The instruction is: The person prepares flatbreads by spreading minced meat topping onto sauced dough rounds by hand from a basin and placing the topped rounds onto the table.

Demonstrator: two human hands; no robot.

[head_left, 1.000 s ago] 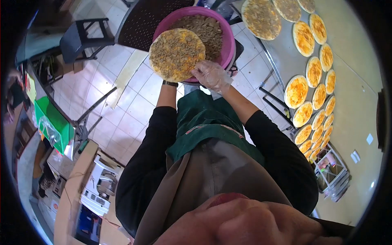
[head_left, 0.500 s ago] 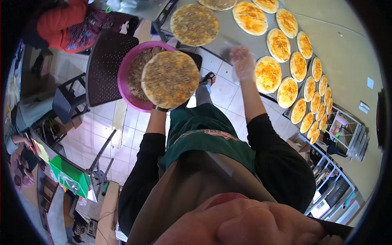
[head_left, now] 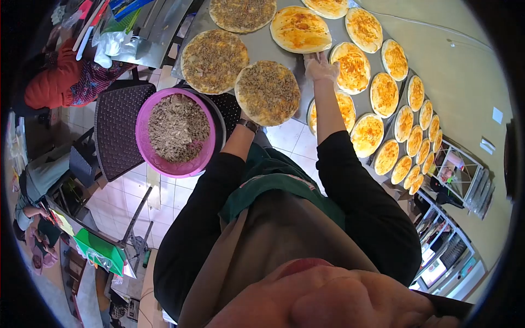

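My left hand [head_left: 245,116], mostly hidden, supports from below a round flatbread [head_left: 268,93] topped with minced meat. It is raised at the table's near edge. My right hand [head_left: 321,69], in a clear plastic glove, is at the near rim of an orange-red topped flatbread [head_left: 301,28], its fingertips hidden under the bread. Left of that, two more meat-topped flatbreads [head_left: 215,61] lie on the table. A pink basin [head_left: 144,143] of crumbled minced meat [head_left: 178,128] stands at my left.
Several red-topped flatbreads [head_left: 384,94] cover the grey table [head_left: 273,48] to the right. A dark woven chair [head_left: 117,131] stands beside the basin. A person in a red head covering [head_left: 52,85] is at the upper left, near plastic bags [head_left: 115,44]. A wire rack [head_left: 459,164] stands far right.
My left hand has carried the meat-topped flatbread from over the basin rightward to the table's edge. My right hand has moved forward to the red-topped flatbread. The view has shifted.
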